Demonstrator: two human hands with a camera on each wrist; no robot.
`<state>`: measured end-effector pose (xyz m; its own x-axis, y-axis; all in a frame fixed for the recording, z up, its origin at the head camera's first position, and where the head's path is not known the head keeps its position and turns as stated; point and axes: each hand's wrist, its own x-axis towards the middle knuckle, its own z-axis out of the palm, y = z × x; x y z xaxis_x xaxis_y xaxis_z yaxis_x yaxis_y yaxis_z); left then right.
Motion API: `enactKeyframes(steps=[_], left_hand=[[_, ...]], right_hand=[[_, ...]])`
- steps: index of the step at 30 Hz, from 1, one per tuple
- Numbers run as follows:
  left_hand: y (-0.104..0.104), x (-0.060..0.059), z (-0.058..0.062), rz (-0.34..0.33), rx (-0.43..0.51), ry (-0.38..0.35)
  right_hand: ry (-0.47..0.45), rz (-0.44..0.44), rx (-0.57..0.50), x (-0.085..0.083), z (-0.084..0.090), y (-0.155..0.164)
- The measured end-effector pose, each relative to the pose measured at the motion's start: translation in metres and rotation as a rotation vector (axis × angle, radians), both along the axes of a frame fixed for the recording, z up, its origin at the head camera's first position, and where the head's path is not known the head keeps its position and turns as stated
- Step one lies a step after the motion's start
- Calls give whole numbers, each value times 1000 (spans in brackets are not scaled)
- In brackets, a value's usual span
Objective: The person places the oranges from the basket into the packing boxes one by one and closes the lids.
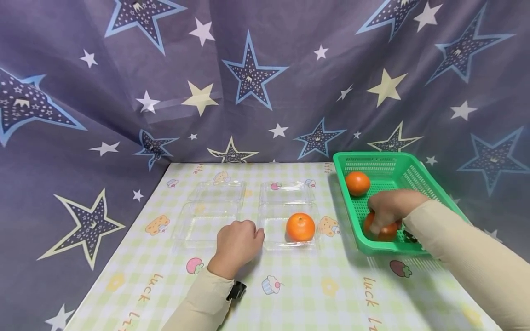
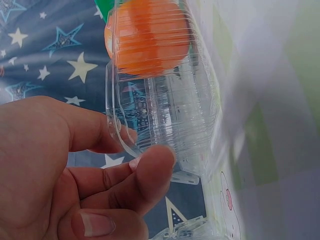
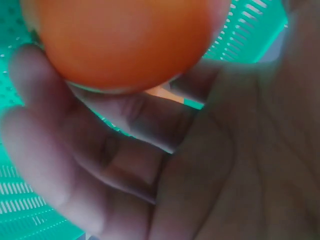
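Observation:
My right hand (image 1: 383, 216) reaches into a green basket (image 1: 372, 155) and grips an orange (image 1: 385, 231) at its near end; the right wrist view shows the fingers (image 3: 100, 165) curled round that orange (image 3: 120, 40). A second orange (image 1: 357, 183) lies farther back in the basket. A third orange (image 1: 300, 226) sits in an open clear plastic box (image 1: 285, 193) at the table's middle. My left hand (image 1: 238, 241) is curled at that box's near left corner, where thumb and forefinger (image 2: 150, 162) pinch the box rim (image 2: 165, 115).
An empty open clear box (image 1: 211, 211) lies left of the one with the orange. The table wears a pale checked cloth (image 1: 290, 294) with cartoon prints. A purple star-patterned curtain (image 1: 265, 82) closes off the back and both sides.

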<state>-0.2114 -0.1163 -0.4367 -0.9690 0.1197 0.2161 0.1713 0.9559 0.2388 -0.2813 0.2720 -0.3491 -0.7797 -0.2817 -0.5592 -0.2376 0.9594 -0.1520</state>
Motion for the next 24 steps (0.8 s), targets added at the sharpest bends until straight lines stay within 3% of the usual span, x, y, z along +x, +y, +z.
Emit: enactKeyframes(steps=[19, 24], left_hand=[[-2, 3, 1, 18, -4, 4], [-1, 3, 1, 9, -3, 3]], right_hand=[[120, -2, -83, -2, 22, 11], [150, -48, -186, 8, 33, 9]])
